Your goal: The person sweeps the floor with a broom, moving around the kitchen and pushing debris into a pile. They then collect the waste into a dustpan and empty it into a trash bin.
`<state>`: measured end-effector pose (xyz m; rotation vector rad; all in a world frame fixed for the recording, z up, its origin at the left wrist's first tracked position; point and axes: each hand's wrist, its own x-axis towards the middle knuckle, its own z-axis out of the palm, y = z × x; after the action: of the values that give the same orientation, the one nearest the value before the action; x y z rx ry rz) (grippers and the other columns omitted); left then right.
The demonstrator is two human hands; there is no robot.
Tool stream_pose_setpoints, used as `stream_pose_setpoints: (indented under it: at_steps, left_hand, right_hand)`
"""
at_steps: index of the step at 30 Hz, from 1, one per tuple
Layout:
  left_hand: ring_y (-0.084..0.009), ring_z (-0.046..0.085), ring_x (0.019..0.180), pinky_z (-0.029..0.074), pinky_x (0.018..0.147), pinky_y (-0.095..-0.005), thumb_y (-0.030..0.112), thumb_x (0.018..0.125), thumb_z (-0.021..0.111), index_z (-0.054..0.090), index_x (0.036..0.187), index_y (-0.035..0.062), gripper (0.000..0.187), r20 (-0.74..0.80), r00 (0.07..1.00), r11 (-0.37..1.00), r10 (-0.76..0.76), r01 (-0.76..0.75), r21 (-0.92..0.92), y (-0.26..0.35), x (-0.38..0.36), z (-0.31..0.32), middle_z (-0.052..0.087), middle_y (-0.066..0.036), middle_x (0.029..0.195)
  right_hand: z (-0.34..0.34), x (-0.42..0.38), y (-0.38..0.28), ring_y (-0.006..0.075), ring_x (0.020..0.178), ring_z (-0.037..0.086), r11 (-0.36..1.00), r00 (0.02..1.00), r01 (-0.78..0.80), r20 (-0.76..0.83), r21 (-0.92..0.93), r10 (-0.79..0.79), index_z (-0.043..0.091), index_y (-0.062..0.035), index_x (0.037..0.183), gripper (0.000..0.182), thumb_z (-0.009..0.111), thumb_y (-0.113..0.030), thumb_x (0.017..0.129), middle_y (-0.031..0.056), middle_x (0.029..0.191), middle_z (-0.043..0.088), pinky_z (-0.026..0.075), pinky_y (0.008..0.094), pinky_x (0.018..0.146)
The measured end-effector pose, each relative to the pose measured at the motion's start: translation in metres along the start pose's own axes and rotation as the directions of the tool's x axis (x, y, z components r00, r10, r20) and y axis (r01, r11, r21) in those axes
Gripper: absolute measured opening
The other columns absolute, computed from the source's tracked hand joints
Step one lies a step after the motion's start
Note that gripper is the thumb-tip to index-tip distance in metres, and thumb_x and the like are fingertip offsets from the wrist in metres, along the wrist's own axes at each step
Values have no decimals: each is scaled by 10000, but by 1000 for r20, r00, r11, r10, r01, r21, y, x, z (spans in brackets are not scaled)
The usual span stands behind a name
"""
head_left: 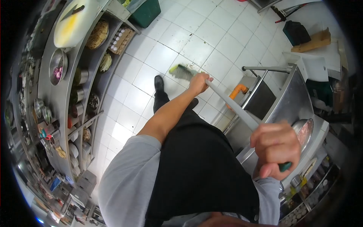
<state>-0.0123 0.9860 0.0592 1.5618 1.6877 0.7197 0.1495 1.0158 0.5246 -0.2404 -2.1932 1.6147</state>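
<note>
A broom with a long grey handle (234,106) runs slantwise across my front, from its bristled head (183,72) on the floor up to the right. My left hand (199,83) is wrapped round the lower handle, just above the head. Higher up, close to the camera, my right hand (276,149) grips the top end, and the green tip (285,166) pokes out of the fist. Greenish-yellow colour shows at the bristles' left side. Small dark scraps lie on the white tiled floor (162,55) around and beyond the head.
Left, a steel counter (56,98) carries a cutting board (75,24) with a knife and a bowl with purple pieces (58,68); eggs (118,39) sit below. A green bin (145,14) stands beyond. A steel unit (291,96) and an orange pipe (238,90) are right.
</note>
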Motion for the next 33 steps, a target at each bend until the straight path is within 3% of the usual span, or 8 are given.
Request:
stream_pose_setpoints:
  at_steps: [7,11,14,17,21,25,29,33]
  left_hand:
    - [-418,649,933,526,787,-545,326,1000,705,659,785,38,362,-71,993,995,93,-95,-16,5,68,-33,657,-182,882]
    - [-416,652,893,521,777,-550,298,977,735,638,766,33,353,-104,983,985,154,-161,-66,29,71,-67,653,-184,852]
    - [-424,627,848,495,746,-533,251,960,764,618,761,36,327,-53,942,923,332,-336,-186,46,48,-104,632,-178,824]
    - [-424,621,828,477,726,-539,223,943,776,618,769,48,293,183,867,885,464,-442,-147,35,27,-118,632,-176,823]
    - [-427,644,813,515,740,-549,306,985,727,644,765,63,338,290,802,850,522,-516,-104,-19,50,-107,652,-174,817]
    - [-432,640,830,519,754,-547,305,1002,709,639,778,54,345,211,890,912,405,-409,-27,-22,87,-108,647,-175,830]
    - [-434,640,831,520,746,-558,328,988,731,632,787,46,361,190,889,908,416,-415,-48,-2,62,-109,648,-179,830]
    - [-434,657,819,526,730,-565,380,943,782,636,795,49,391,346,855,921,386,-378,-95,32,-19,-113,668,-182,819]
  right_hand:
    - [-10,22,-8,254,640,616,991,995,68,81,-115,-59,575,-72,640,458,843,-305,930,43,631,514,448,338,494]
    - [-13,38,-44,223,637,649,987,999,33,-18,-155,-36,618,-78,688,438,822,-362,951,9,646,553,481,302,476]
    - [-21,47,-73,208,640,658,987,997,56,-46,-152,-63,627,-73,702,448,805,-381,975,5,650,554,493,295,470]
    - [-25,56,-80,198,631,649,995,996,57,-70,-79,-63,636,-75,707,426,794,-350,992,20,647,549,488,289,474]
    - [-10,73,-36,227,598,609,999,994,25,-103,-19,-27,605,-78,666,435,858,-316,927,41,650,544,429,350,451]
    - [30,81,-30,246,614,618,974,964,-127,-254,-187,77,614,-84,664,430,867,-327,913,39,660,556,414,366,447]
    - [84,44,-61,264,654,660,966,897,-119,-443,-230,5,639,-78,678,426,843,-348,936,38,679,594,449,347,463]
    - [186,-37,-104,262,727,726,965,670,-138,-738,-225,-76,733,-55,801,438,828,-457,948,50,716,665,593,327,558]
